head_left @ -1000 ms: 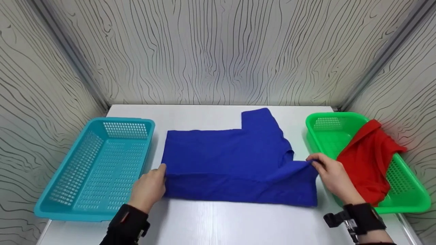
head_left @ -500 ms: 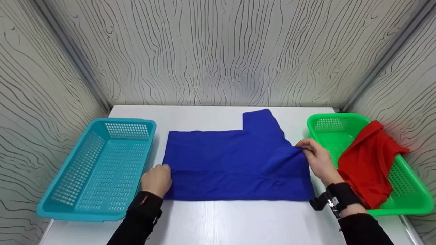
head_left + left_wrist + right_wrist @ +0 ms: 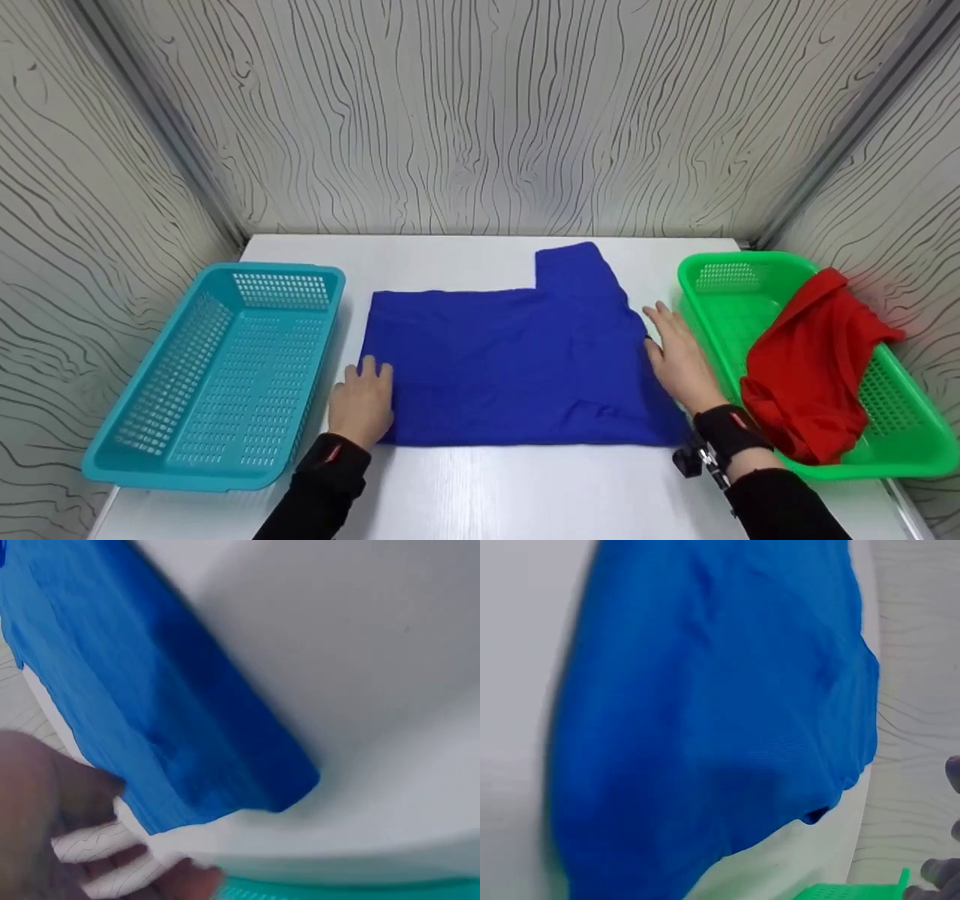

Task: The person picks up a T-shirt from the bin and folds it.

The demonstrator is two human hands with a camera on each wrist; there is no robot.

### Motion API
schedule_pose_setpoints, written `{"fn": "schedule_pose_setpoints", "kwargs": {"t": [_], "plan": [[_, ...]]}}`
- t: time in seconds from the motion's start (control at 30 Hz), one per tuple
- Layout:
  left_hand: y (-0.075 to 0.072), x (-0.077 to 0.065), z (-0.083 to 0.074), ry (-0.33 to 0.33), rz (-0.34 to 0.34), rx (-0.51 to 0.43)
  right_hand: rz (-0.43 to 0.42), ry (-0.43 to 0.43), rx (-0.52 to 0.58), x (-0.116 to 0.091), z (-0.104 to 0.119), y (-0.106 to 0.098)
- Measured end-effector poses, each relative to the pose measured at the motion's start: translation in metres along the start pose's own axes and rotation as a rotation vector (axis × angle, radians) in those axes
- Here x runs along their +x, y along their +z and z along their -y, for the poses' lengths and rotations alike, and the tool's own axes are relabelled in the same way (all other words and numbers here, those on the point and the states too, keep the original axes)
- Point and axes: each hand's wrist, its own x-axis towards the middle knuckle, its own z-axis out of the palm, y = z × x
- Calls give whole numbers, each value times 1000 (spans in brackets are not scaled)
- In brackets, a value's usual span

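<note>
A blue T-shirt [image 3: 495,360] lies on the white table, its near side folded over and one sleeve [image 3: 570,266] sticking out toward the back wall. My left hand [image 3: 361,401] is at the shirt's left end, fingers spread; the left wrist view shows nothing pinched between the thumb and fingers [image 3: 97,862]. At the neck end, my right hand [image 3: 681,364] has its fingers extended along the shirt's right edge and holds no cloth. Only a few fingertips [image 3: 941,870] of it appear at the edge of the right wrist view.
A turquoise plastic basket [image 3: 330,330] with nothing in it stands on the left. To the right, a green basket [image 3: 911,420] carries a red garment [image 3: 814,367] draped over its far rim. Patterned walls [image 3: 480,120] enclose the table's back and sides.
My right hand has brought the near shoulder flap away from me, laid it flat on the shirt and released it. My left hand has loosened its grip on the left edge.
</note>
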Motion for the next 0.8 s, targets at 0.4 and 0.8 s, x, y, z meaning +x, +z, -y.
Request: {"fn": "schedule_pose_setpoints", "kwargs": {"t": [0.4, 0.8], "plan": [[3, -19, -5, 155, 236, -140, 120, -229, -264, -62, -16, 37], [19, -15, 7, 173, 80, -134, 24, -255, -467, -51, -9, 57]]}}
